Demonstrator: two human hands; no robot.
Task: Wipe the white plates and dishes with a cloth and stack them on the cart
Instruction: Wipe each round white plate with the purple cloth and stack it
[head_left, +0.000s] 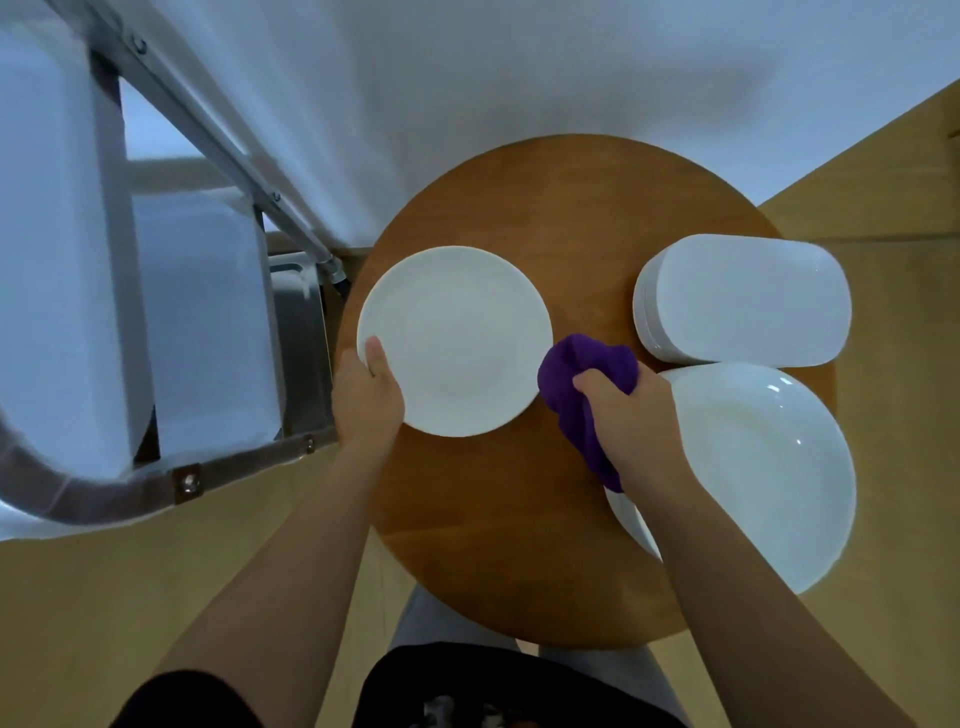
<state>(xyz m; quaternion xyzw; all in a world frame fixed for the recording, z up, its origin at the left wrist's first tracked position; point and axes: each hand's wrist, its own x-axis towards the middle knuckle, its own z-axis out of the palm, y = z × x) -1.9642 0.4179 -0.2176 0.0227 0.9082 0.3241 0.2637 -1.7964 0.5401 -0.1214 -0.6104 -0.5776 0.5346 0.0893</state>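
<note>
Low in the frame both forearms reach up over the round wooden bench (582, 208); the right hand (631, 415) is bunched round a soft purple cloth (582, 364) beside a deep white dish (769, 467). At centre-left the left hand (366, 400) pinches the near rim of a round white plate (457, 338), thumb on top. The plate looks stiff, slick and breakable, best held by its rim; beyond lie a stack of oblong dishes (748, 296) at right and the cart (197, 312) at left.

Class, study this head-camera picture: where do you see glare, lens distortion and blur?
Head view: small bright glints on the large round plates at right; wide-angle bending curves the cart frame at lower left; the light is dim and bluish; the picture is slightly soft overall, the plate in the left hand fairly sharp.
</note>
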